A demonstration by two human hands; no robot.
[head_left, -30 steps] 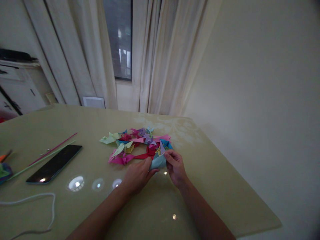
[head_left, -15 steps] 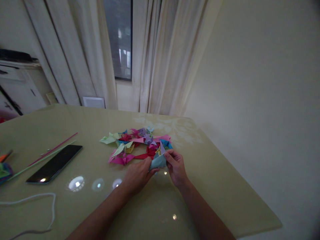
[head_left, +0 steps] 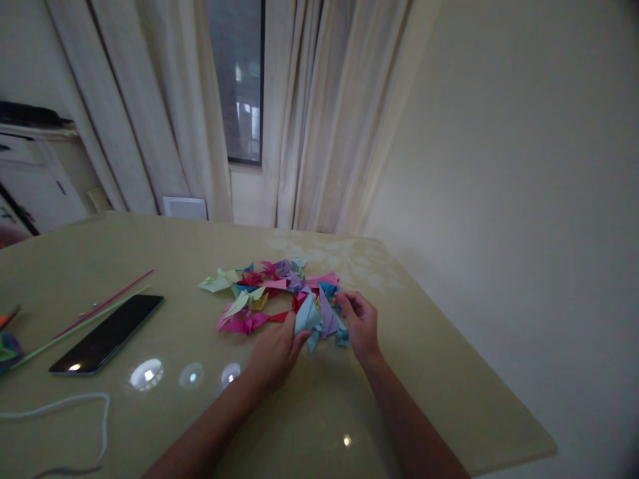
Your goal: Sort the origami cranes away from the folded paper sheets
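Folded paper cranes [head_left: 244, 322] in pink, red, green, purple and blue lie in a rough ring on the table. Between the thumb and fingers of my left hand [head_left: 273, 352] is a light blue paper crane [head_left: 307, 315] at the ring's near right side. My right hand [head_left: 360, 326] is closed in a pinch at the edge of a darker blue paper crane [head_left: 328, 289]; the fingertips partly hide the contact. A purple folded piece [head_left: 327, 315] stands between my hands, with a small teal piece [head_left: 342, 338] below it.
On the left lie a black phone [head_left: 107, 334], a thin pink stick [head_left: 107, 301] and a pale green one [head_left: 74, 327]. A white cable [head_left: 104, 426] curves at the near left. The table's [head_left: 449, 372] right edge runs along the wall; curtains [head_left: 329, 120] hang behind.
My right hand has moved off the light blue crane, slightly up and right, to the darker blue one. The light blue crane now stands more upright in my left hand.
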